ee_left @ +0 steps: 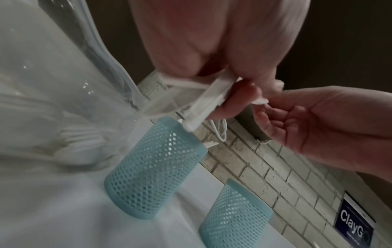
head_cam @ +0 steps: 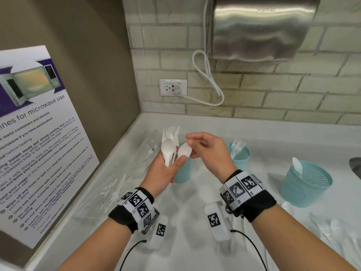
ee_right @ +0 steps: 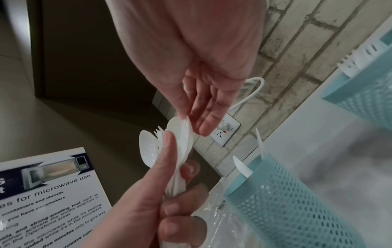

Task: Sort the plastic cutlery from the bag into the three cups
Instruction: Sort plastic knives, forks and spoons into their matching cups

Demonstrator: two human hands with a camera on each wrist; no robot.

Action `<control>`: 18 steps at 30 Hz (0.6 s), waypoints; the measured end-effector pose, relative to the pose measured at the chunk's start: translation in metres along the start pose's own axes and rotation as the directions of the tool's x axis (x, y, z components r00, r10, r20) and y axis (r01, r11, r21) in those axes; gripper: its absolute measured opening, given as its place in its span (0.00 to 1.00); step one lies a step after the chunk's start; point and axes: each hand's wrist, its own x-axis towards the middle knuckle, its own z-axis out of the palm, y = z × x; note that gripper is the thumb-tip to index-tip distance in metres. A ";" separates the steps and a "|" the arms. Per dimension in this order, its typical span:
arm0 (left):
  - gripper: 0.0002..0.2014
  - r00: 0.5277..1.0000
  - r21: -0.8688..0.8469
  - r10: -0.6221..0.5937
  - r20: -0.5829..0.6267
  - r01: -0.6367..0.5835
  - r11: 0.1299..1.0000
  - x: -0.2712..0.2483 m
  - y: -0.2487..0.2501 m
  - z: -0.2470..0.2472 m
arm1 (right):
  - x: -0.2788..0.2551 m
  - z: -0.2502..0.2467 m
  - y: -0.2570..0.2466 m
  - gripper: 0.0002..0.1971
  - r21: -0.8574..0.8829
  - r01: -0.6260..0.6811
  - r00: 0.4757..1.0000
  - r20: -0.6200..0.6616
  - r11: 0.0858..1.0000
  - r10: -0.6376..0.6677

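Observation:
My left hand (head_cam: 173, 161) grips a bundle of white plastic spoons and forks (head_cam: 170, 145) by the handles, heads up. My right hand (head_cam: 192, 147) pinches the bowl of one spoon (head_cam: 184, 150) that leans out of the bundle; the right wrist view shows the pinch (ee_right: 182, 134). Three teal mesh cups stand on the counter. One (head_cam: 182, 173), just behind my hands, holds knives (ee_right: 244, 167). One (head_cam: 239, 155) holds forks. The large cup (head_cam: 306, 184) at the right holds a spoon. The clear bag (head_cam: 144, 151) lies to the left with cutlery inside.
Loose white cutlery (head_cam: 332, 231) lies on the white counter (head_cam: 195, 192) at the front right. A sink edge (head_cam: 355, 167) shows at far right. A microwave notice (head_cam: 39, 143) leans on the left wall. A socket (head_cam: 172, 87) and cord are on the tiled back wall.

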 end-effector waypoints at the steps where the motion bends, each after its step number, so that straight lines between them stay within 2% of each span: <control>1: 0.15 1.000 -0.032 -0.002 0.004 0.002 0.999 0.000 0.000 0.001 | 0.000 0.000 0.001 0.09 -0.024 0.011 1.000 -0.001 1.000 -0.011; 4: 0.08 0.999 -0.042 0.009 0.042 -0.007 0.999 0.000 -0.002 0.003 | -0.001 0.000 0.004 0.11 -0.125 0.050 0.999 -0.009 0.991 -0.052; 6: 0.04 0.996 -0.029 0.012 0.093 -0.010 1.000 0.000 -0.003 0.004 | -0.003 0.002 0.002 0.07 -0.159 0.067 0.998 -0.008 0.985 -0.069; 8: 0.05 0.990 -0.014 0.033 0.139 -0.032 0.999 0.000 -0.002 0.006 | -0.004 0.004 0.001 0.03 -0.165 0.064 0.998 -0.017 0.984 -0.068; 12: 0.09 0.984 0.047 0.060 0.166 -0.068 0.997 0.001 -0.003 0.009 | -0.003 0.006 0.002 0.15 -0.093 0.002 0.997 -0.075 0.996 -0.009; 14: 0.09 0.987 0.091 0.057 0.151 -0.071 0.993 0.002 -0.006 0.008 | -0.002 0.006 0.002 0.18 -0.076 -0.019 0.997 -0.072 0.997 0.014; 18: 0.09 0.993 0.028 0.024 0.117 -0.028 0.999 -0.002 -0.007 0.007 | 0.002 0.002 0.005 0.10 -0.083 -0.007 0.998 -0.057 0.997 0.002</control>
